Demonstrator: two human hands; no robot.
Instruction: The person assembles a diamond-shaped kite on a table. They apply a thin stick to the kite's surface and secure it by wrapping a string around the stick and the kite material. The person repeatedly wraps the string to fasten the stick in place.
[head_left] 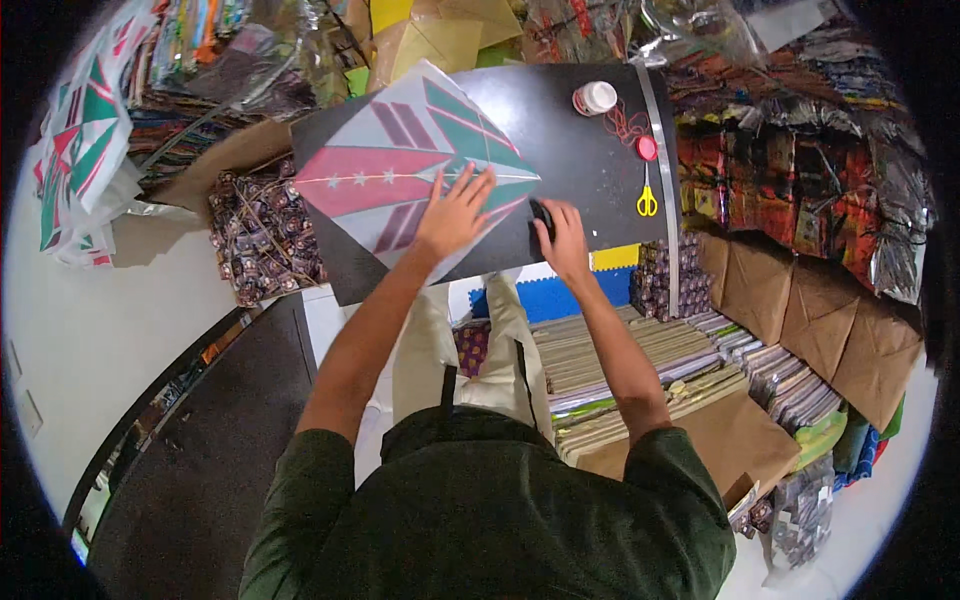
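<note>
A diamond-shaped paper kite (345, 210) in white, red-pink and green, with small stars, lies on the dark tabletop (590, 155). A thin stick runs along its middle. My left hand (457, 212) rests flat on the kite with its fingers spread. Just beyond the kite's right corner, my right hand (565, 240) is closed around a small black object (540, 214), whose kind I cannot make out. To its right lie yellow-handled scissors (647, 202), blades pointing away from me, and a round red lid (646, 148). A white jar (597, 97) stands at the far side beside tangled red thread (625, 125).
More kites (85, 150) hang at the left. A carton of small dark packets (262, 235) stands by the table's left edge. Stacked paper bundles (625, 360) and brown paper packages (790, 300) fill the right side. Wrapped stacks line the back.
</note>
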